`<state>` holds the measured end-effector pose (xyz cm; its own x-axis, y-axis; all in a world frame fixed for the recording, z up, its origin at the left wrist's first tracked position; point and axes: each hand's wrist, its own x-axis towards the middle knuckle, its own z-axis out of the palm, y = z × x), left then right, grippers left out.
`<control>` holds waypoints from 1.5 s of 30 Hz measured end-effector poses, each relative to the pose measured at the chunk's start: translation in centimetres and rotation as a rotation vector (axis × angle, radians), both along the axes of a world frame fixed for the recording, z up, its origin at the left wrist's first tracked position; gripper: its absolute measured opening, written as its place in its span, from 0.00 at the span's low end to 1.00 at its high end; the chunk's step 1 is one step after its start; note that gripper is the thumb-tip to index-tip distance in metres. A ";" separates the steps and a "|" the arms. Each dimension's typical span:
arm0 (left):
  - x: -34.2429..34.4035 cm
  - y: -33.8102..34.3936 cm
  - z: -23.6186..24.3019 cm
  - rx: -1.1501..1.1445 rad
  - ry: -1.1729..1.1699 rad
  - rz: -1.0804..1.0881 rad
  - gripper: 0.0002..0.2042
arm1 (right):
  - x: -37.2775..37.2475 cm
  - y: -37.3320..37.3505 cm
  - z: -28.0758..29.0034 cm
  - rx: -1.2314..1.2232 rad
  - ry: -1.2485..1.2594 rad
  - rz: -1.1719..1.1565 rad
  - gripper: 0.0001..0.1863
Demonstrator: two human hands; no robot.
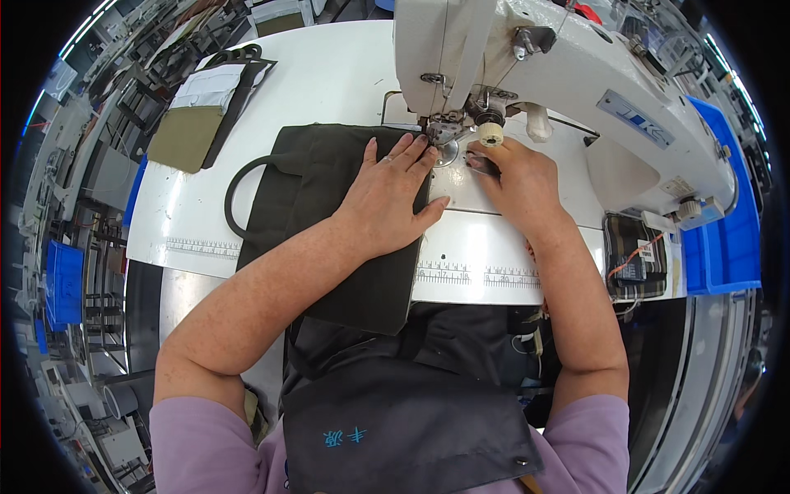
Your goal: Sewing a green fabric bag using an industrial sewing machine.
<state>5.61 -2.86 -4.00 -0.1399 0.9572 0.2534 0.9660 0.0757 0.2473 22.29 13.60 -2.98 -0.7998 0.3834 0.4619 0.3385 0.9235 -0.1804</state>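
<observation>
A dark olive-black fabric bag [346, 280] lies flat on the white sewing table, its right edge beside the needle. One looped handle [244, 198] sticks out on its left side. My left hand [393, 193] rests on the bag with its fingers stretched out, fingertips close to the presser foot [434, 142]. Just right of the needle, my right hand [518, 177] is curled with its thumb and fingers closed around a small dark piece [484, 165] with a slight shine. Its exact kind is partly hidden. The sewing machine [568, 90] stands over both hands.
Folded dark and olive fabric pieces [197, 115] lie at the far left of the table. Along the front edge runs a printed ruler strip [444, 273]. A plaid pouch [634, 255] sits at the right, next to a blue bin [724, 222].
</observation>
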 end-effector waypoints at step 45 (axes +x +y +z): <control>3.8 -13.3 2.3 -0.005 -0.409 -0.179 0.22 | 8.8 -15.3 1.1 -0.686 0.015 0.286 0.12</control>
<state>9.40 -16.18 -1.67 -0.0600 0.9764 0.2074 0.7868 -0.0816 0.6118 31.10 -1.68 -1.83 -0.9069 0.3678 0.2053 0.0948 0.6531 -0.7514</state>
